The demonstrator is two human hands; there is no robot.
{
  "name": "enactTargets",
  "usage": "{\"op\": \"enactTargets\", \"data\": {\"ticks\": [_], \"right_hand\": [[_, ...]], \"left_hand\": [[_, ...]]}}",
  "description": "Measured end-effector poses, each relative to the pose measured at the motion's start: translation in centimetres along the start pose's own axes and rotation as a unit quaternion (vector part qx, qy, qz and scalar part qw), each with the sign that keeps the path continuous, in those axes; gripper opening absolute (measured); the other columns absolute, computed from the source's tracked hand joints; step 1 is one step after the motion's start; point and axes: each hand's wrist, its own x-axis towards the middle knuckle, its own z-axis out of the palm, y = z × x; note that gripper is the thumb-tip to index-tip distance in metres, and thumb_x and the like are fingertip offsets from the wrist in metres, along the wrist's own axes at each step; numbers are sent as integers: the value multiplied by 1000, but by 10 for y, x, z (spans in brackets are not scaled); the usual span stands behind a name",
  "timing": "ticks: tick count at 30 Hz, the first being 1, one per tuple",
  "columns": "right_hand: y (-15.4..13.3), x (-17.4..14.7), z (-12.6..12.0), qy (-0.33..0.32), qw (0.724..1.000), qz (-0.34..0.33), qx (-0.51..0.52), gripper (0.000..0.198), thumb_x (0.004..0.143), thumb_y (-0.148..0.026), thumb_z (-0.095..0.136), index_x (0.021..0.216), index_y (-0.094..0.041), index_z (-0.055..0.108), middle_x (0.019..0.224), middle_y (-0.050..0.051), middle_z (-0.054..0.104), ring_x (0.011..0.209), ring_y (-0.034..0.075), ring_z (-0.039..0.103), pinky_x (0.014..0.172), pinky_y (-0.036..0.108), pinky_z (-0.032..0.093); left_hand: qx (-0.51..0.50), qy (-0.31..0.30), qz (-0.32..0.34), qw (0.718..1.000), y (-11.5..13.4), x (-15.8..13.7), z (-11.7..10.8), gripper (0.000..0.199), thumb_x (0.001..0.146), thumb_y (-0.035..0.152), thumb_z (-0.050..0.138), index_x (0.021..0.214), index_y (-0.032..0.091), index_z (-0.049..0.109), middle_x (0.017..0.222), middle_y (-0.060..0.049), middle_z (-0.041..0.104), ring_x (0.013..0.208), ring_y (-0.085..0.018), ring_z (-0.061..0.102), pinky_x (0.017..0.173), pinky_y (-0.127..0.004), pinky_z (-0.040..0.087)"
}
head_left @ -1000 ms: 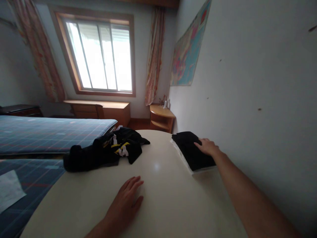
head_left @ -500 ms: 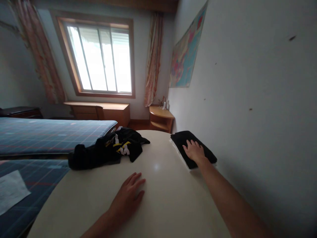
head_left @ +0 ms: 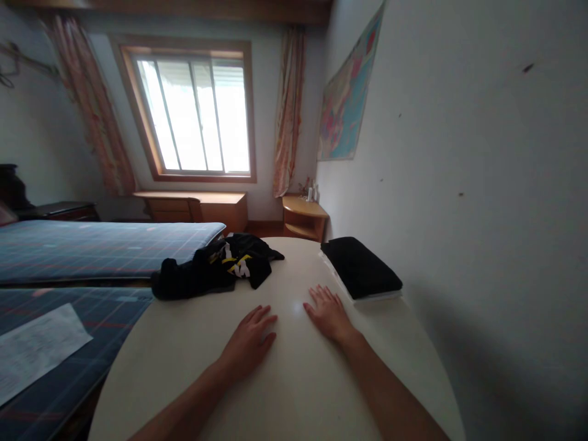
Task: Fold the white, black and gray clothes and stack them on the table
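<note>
My left hand (head_left: pixel 250 340) rests on the pale round table (head_left: pixel 294 380), fingers stretched out and holding nothing. To its right, my right hand (head_left: pixel 327 312) lies with its fingers spread, also bare. Just beyond the right hand is a flat, folded black cloth (head_left: pixel 362 266) with a white layer showing along its lower edge; the hand is apart from it. A crumpled black garment (head_left: pixel 220 266) with white and yellow print lies at the table's far left edge, beyond my left hand.
Left of the table stand beds with blue plaid mattresses (head_left: pixel 110 251), and a printed sheet of paper (head_left: pixel 41 349) lies on the nearer one. A white wall (head_left: pixel 482 263) runs along the right. A corner shelf (head_left: pixel 303 208) and a low wooden desk (head_left: pixel 220 205) are at the back.
My right hand has come off the folded black cloth and moved left and nearer onto the table. My left hand has hardly moved. The view has shifted slightly left.
</note>
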Motion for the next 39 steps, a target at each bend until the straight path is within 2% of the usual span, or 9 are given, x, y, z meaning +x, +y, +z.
{"op": "enactTargets", "data": {"ticks": [16, 22, 25, 29, 31, 34, 39], "right_hand": [[3, 2, -1, 9, 1000, -10, 8, 64, 96, -51, 39, 149, -16, 42, 159, 12, 31, 148, 29, 22, 119, 47, 14], [3, 2, -1, -2, 1000, -5, 3, 65, 96, -52, 37, 150, -17, 41, 160, 12, 30, 149, 28, 21, 119, 47, 13], [2, 3, -2, -9, 1000, -3, 1, 65, 96, -52, 36, 151, -17, 40, 161, 11, 28, 149, 28, 19, 119, 47, 12], [2, 2, -4, -11, 1000, -3, 2, 65, 96, -52, 37, 151, -17, 40, 161, 11, 28, 150, 28, 19, 119, 46, 12], [2, 2, -5, -11, 1000, -2, 2, 65, 96, -52, 37, 151, -17, 40, 161, 11, 29, 149, 27, 19, 120, 45, 12], [1, 2, -5, -11, 1000, 0, 1, 64, 96, -52, 37, 150, -18, 41, 160, 10, 29, 149, 27, 20, 120, 45, 12], [1, 1, -6, -13, 1000, -4, 0, 65, 97, -53, 37, 150, -17, 40, 160, 11, 29, 149, 28, 20, 120, 46, 13]], "left_hand": [[-1, -1, 11, 1000, -4, -2, 1, 42, 92, 29, 55, 133, 25, 60, 150, -8, 48, 142, -27, 38, 116, -49, 36], [20, 17, -6, 1000, 1, 7, -3, 46, 88, 27, 58, 133, 22, 59, 144, -10, 54, 134, -27, 48, 113, -46, 40], [71, 59, -24, 995, -6, 29, -16, 47, 87, 29, 58, 133, 19, 60, 147, -12, 50, 133, -30, 48, 112, -46, 40], [138, 167, -68, 974, -33, 67, -31, 45, 86, 27, 58, 130, 17, 62, 154, -13, 40, 143, -33, 33, 117, -47, 32], [132, 175, -105, 970, -49, 79, -29, 45, 85, 28, 60, 129, 15, 62, 153, -15, 40, 144, -35, 31, 117, -48, 32], [110, 171, -127, 971, -65, 84, -17, 46, 85, 26, 59, 128, 9, 60, 144, -20, 49, 139, -36, 39, 114, -49, 36], [92, 191, -102, 972, -62, 73, -8, 40, 88, 22, 52, 126, 9, 60, 133, -19, 58, 130, -32, 49, 113, -48, 38]]}}
